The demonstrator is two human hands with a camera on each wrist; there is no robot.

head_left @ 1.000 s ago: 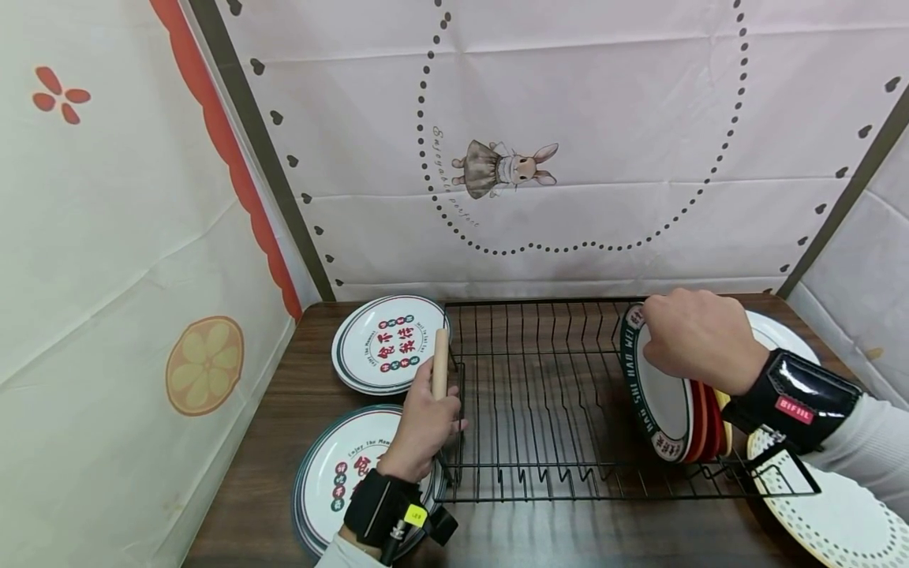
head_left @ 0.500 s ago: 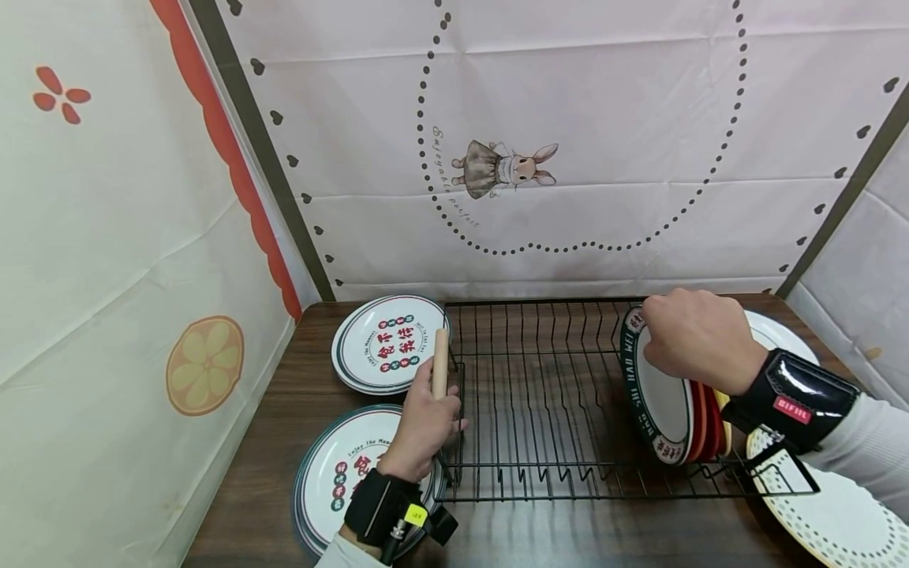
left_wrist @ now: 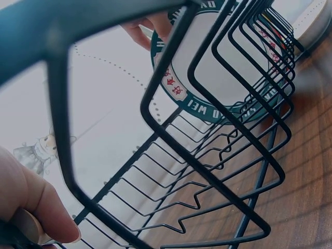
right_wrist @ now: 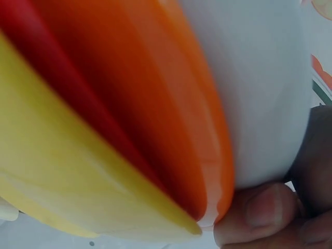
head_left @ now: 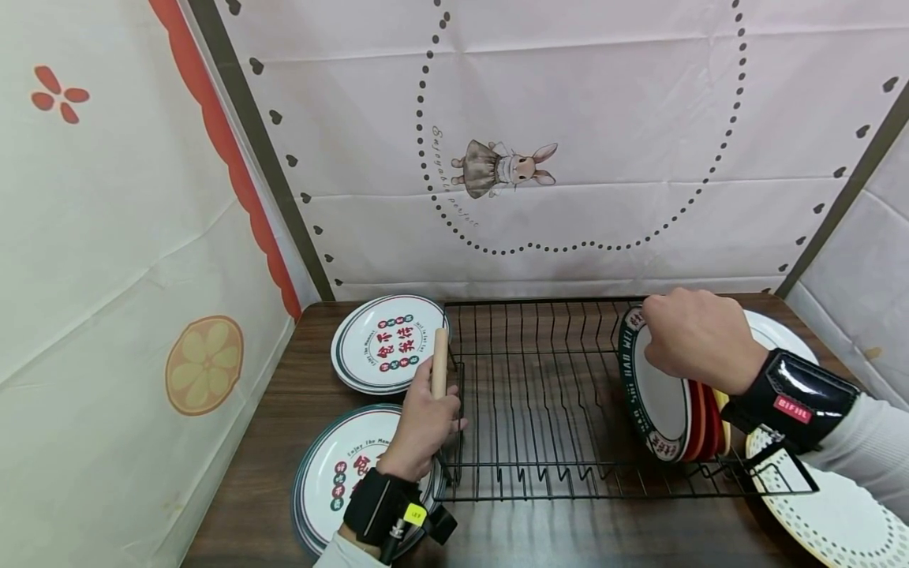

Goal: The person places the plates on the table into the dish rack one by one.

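The green-rimmed plate (head_left: 656,394) stands on edge at the right end of the wire rack (head_left: 540,410), leaning on orange and yellow plates behind. The right hand (head_left: 699,339) pinches its top rim from above. The left hand (head_left: 426,422) grips the rack's wooden handle (head_left: 440,363) at the left end.

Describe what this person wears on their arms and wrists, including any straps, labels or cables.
Both hands are bare. The left hand has a black wrist strap bearing a small yellow tag, with a dark camera block and a thin cable beside it. The right hand has a glossy black wrist band with a small red label in white letters. Pale, whitish long sleeves show behind both straps.
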